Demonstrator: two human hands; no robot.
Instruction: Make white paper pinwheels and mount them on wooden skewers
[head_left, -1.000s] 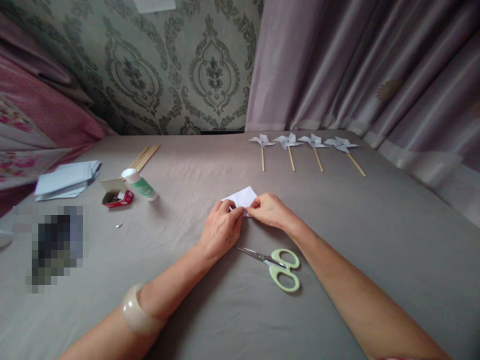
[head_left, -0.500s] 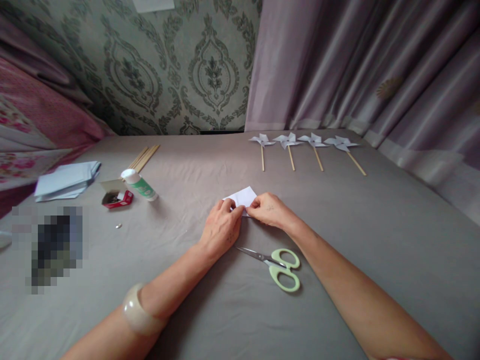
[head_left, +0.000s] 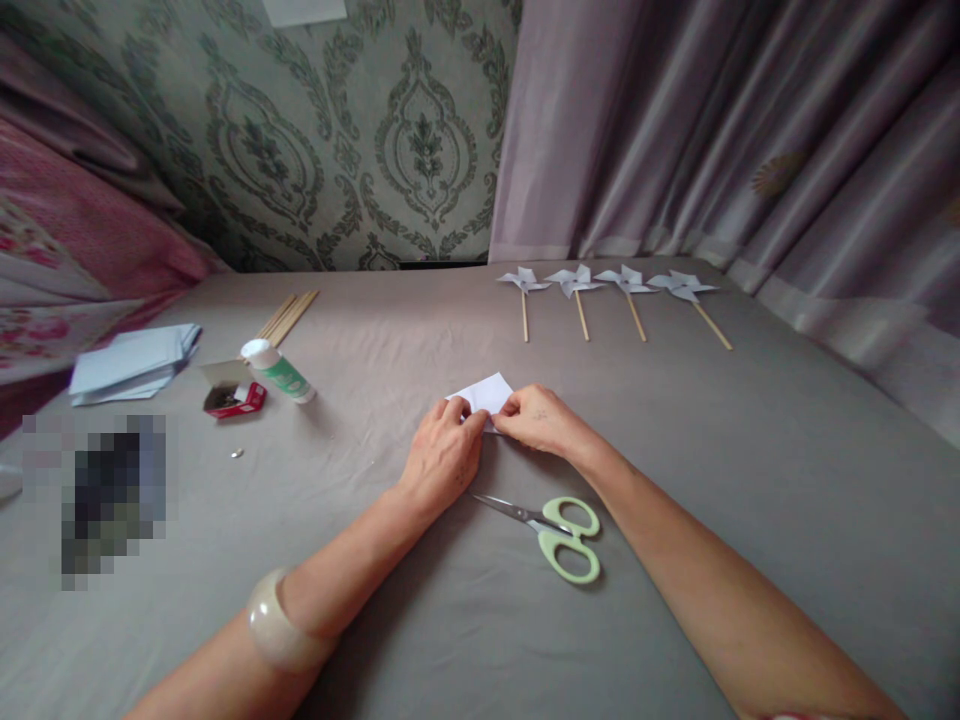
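Observation:
A small piece of white paper (head_left: 486, 393) lies on the grey sheet in front of me, its near edge between my two hands. My left hand (head_left: 448, 445) grips its left side, thumb and fingers closed at the near edge. With a pinch, my right hand (head_left: 538, 418) holds the paper's right near corner. The fingertips of both hands almost meet, and they hide part of the paper. Just below them rest scissors (head_left: 555, 530) with pale green handles, blades pointing left toward my left wrist; neither hand touches them.
Several white paper pinwheels (head_left: 577, 282) on sticks lie in a row at the back right. To the left are a glue stick (head_left: 281, 373), a red box (head_left: 234, 400) of small metal pieces, wooden sticks (head_left: 291, 318), a paper stack (head_left: 131, 365) and a small shiny piece (head_left: 237, 454).

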